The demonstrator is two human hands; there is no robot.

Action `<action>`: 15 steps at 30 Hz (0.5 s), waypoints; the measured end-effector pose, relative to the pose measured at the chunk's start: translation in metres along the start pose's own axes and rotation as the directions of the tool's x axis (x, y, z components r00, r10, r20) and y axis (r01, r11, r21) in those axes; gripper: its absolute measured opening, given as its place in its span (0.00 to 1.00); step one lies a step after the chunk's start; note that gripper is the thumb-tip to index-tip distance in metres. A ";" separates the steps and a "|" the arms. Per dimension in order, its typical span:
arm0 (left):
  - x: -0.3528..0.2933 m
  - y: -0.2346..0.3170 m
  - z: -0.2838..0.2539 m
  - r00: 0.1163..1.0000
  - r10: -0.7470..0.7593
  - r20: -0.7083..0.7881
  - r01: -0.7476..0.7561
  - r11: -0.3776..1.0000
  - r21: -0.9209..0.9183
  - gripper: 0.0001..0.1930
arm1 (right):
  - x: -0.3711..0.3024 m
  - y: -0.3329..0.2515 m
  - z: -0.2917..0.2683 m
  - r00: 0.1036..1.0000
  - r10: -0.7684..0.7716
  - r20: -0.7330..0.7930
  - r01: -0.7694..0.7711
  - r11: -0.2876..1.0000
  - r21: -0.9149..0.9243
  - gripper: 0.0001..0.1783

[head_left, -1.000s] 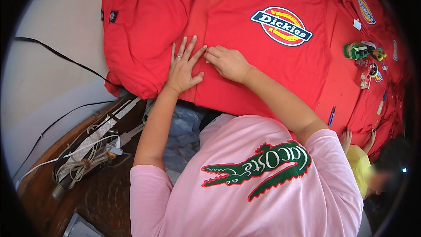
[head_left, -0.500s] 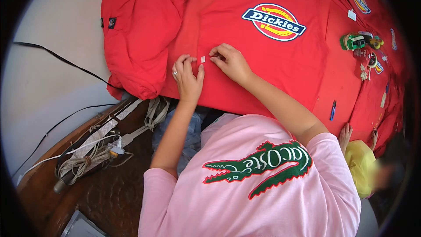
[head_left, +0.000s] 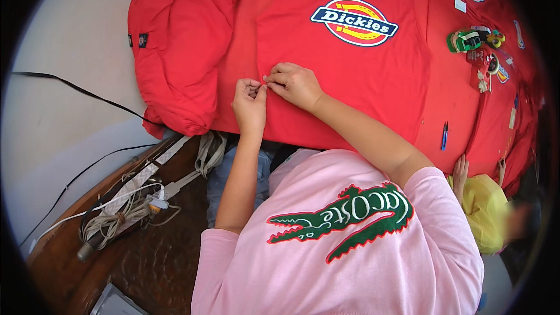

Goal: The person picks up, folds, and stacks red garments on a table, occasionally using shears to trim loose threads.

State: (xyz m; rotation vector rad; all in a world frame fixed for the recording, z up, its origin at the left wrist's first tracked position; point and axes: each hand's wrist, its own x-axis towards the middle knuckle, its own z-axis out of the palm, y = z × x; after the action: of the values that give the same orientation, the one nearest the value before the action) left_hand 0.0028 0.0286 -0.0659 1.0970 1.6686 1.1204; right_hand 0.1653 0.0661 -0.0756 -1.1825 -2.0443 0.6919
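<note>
A red sleeveless shirt (head_left: 356, 87) lies spread out in front of me, with a round yellow, blue and white print on it. At its left edge a small white tag (head_left: 265, 79) sticks out. Thumb and fingertips of my right hand (head_left: 297, 86) close on this tag from the right. My left hand (head_left: 251, 108) meets it from the left, its fingers curled and its thumb pressed to them on what looks like the shirt's edge. The two hands' fingertips almost touch, which partly covers the tag.
A red garment pile (head_left: 175, 52) lies at the left. Tape rolls and a green tape dispenser (head_left: 464, 41) are at the right, with blue thread snips (head_left: 445, 136) nearer. Someone in a yellow top (head_left: 481, 210) sits at the right. Coiled cables (head_left: 119, 219) lie lower left.
Both hands have come together over the tag. My right fingers have closed on it, and my left fingers, spread before, have curled into a pinch. The view has shifted slightly.
</note>
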 end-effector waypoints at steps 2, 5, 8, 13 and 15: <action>-0.002 0.007 0.000 0.992 0.126 0.016 -0.127 0.972 0.196 0.10 | 0.000 -0.002 0.000 1.000 -0.007 0.001 0.007 1.000 -0.027 0.07; -0.003 0.008 -0.005 0.966 0.249 0.065 -0.255 0.892 0.374 0.11 | 0.004 -0.005 -0.001 0.999 -0.019 0.026 0.020 0.998 -0.057 0.06; -0.002 0.006 -0.009 0.961 0.263 0.084 -0.275 0.891 0.360 0.11 | 0.008 -0.002 0.002 0.999 0.009 0.049 -0.006 0.999 -0.051 0.07; 0.000 -0.017 -0.016 0.997 0.072 0.023 -0.073 0.997 0.029 0.11 | 0.031 0.006 -0.001 0.963 0.254 -0.087 -0.238 0.957 0.168 0.08; 0.000 -0.014 -0.018 0.999 0.054 0.007 -0.054 0.999 0.000 0.12 | 0.047 0.025 -0.007 0.896 0.374 -0.237 -0.306 0.910 0.279 0.06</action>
State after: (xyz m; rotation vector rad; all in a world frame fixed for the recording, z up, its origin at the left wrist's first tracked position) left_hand -0.0173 0.0217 -0.0748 1.1507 1.6424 1.1500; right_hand 0.1668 0.1203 -0.0760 -1.4256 -1.4832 0.8488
